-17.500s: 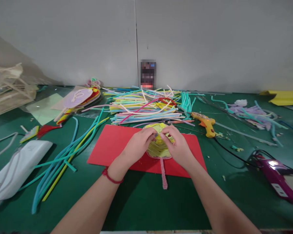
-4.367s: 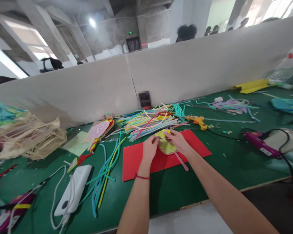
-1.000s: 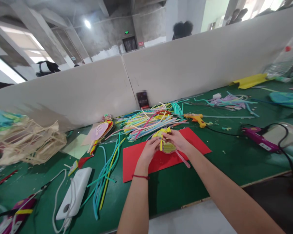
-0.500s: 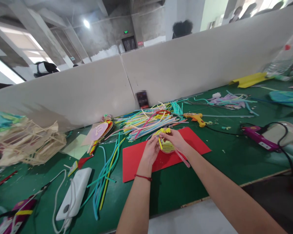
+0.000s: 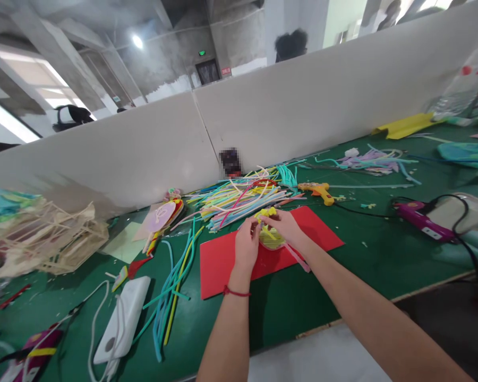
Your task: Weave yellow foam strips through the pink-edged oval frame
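Observation:
Over a red sheet (image 5: 219,270), both hands are closed on a yellow pipe-cleaner craft piece (image 5: 273,241). It has a rounded, coiled lower body and small yellow bumps along its top. My left hand (image 5: 247,241), with a red cord at the wrist, pinches the piece's left side. From the right, my right hand (image 5: 287,227) grips its upper part; the fingers partly cover it. A pink strip (image 5: 298,258) sticks out below my right hand. Exact finger contact is too small to make out.
Behind the sheet lies a heap of coloured pipe cleaners (image 5: 242,199), with an orange glue gun (image 5: 322,192) to its right. Loose blue and yellow stems (image 5: 175,286) and a white power bank (image 5: 123,321) with cable lie left. A purple tool (image 5: 424,223) is at right.
My left hand has turned and shifted slightly right around the yellow piece. A yellow stem that pointed down between the hands now slants lower across the piece. My right hand has barely moved.

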### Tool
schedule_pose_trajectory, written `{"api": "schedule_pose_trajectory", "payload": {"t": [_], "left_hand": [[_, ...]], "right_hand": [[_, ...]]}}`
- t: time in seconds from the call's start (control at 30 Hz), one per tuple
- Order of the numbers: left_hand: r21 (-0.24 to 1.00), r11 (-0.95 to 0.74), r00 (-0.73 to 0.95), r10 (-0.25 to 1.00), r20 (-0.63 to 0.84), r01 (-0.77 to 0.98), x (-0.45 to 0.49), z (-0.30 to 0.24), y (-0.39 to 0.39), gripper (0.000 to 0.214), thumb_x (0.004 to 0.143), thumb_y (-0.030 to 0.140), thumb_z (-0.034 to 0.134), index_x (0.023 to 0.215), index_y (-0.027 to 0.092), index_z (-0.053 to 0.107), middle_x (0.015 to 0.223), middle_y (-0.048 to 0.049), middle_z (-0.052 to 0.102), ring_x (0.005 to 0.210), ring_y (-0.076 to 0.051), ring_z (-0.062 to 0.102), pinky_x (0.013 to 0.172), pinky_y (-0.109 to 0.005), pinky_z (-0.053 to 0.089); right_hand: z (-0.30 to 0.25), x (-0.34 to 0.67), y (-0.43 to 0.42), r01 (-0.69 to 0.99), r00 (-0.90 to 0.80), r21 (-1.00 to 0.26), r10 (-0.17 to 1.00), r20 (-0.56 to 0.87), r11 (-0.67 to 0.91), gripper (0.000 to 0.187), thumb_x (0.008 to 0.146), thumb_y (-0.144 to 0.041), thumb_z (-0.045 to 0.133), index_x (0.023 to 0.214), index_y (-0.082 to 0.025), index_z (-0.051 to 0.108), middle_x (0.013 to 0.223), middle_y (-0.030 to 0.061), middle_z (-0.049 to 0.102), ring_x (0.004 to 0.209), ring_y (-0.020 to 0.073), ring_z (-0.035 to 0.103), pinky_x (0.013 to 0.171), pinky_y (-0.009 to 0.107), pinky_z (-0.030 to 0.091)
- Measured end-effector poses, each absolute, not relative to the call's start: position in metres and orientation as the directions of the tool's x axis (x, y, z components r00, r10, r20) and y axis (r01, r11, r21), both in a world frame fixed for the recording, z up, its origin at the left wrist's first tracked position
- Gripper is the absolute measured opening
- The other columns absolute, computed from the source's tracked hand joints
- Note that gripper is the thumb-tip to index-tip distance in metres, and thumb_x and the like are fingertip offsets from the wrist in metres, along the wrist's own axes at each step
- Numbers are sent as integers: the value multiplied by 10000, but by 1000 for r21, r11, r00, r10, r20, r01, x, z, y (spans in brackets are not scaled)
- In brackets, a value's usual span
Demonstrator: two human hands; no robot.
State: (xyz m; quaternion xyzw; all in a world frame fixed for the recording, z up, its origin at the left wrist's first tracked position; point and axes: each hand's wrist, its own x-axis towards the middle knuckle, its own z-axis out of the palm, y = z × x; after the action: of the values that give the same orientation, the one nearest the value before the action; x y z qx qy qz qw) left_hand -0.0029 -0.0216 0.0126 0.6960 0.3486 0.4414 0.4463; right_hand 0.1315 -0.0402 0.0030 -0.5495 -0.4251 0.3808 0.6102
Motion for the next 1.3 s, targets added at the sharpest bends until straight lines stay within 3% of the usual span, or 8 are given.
{"api": "schedule_pose_trajectory", "payload": {"t": [0.1, 0.23, 0.47, 0.7, 0.9, 1.1, 1.3], "left_hand": [[887, -436, 412, 844, 344, 152, -8, 17, -23, 146, 812, 215, 510, 909, 230, 618, 932, -45, 612, 910, -189, 536, 843, -298, 379], [753, -596, 489, 763, 423, 279, -11, 20, -22, 230, 814, 190, 501, 996, 264, 621, 1028, -58, 597, 974, -213, 537, 860, -309, 398], [658, -712, 608, 642, 468, 246, -15, 24, -23, 167, 823, 182, 494, 860, 231, 649, 918, -61, 611, 882, -198, 548, 831, -317, 418], [896, -427, 389, 851, 353, 120, -9, 21, -19, 83, 686, 131, 629, 714, 206, 648, 750, -14, 570, 719, -152, 532, 682, -252, 421], [958, -286, 340, 903, 262, 24, -4, 15, -16, 62, 642, 138, 637, 677, 165, 594, 666, 22, 522, 624, -102, 492, 594, -207, 396], [977, -181, 305, 929, 207, -113, 3, 12, -18, 201, 633, 292, 687, 678, 164, 539, 666, 23, 523, 647, -97, 489, 602, -196, 392], [975, -123, 273, 946, 172, -186, 5, 6, -15, 267, 710, 417, 613, 832, 191, 536, 737, 21, 530, 609, -78, 489, 564, -184, 387]], "right_hand": [[2, 135, -40, 32, 348, -995, 932, 101, 96, 319, 616, -465, 647, 704, -160, 611, 645, 31, 646, 585, 177, 591, 536, 285, 458], [2, 140, -39, 110, 346, -989, 929, 129, 96, 246, 604, -405, 658, 653, -171, 598, 615, 28, 634, 586, 182, 575, 547, 291, 442], [3, 139, -40, 218, 321, -969, 929, 183, 115, 156, 571, -319, 666, 575, -186, 585, 592, 7, 602, 602, 171, 541, 586, 280, 403], [-2, 137, -37, 150, 254, -983, 956, 146, 110, 129, 567, -293, 623, 592, -174, 581, 587, -6, 581, 584, 154, 533, 548, 260, 401], [-2, 136, -35, 62, 210, -994, 972, 105, 94, 124, 533, -288, 646, 559, -185, 583, 556, -17, 589, 568, 155, 548, 552, 264, 421], [0, 132, -36, -17, 222, -996, 971, 87, 93, 173, 514, -320, 677, 578, -192, 580, 563, -18, 596, 552, 152, 546, 545, 265, 427], [2, 131, -37, -75, 242, -994, 969, 57, 77, 207, 537, -352, 658, 644, -186, 596, 596, 1, 616, 567, 171, 569, 533, 280, 443]]}}
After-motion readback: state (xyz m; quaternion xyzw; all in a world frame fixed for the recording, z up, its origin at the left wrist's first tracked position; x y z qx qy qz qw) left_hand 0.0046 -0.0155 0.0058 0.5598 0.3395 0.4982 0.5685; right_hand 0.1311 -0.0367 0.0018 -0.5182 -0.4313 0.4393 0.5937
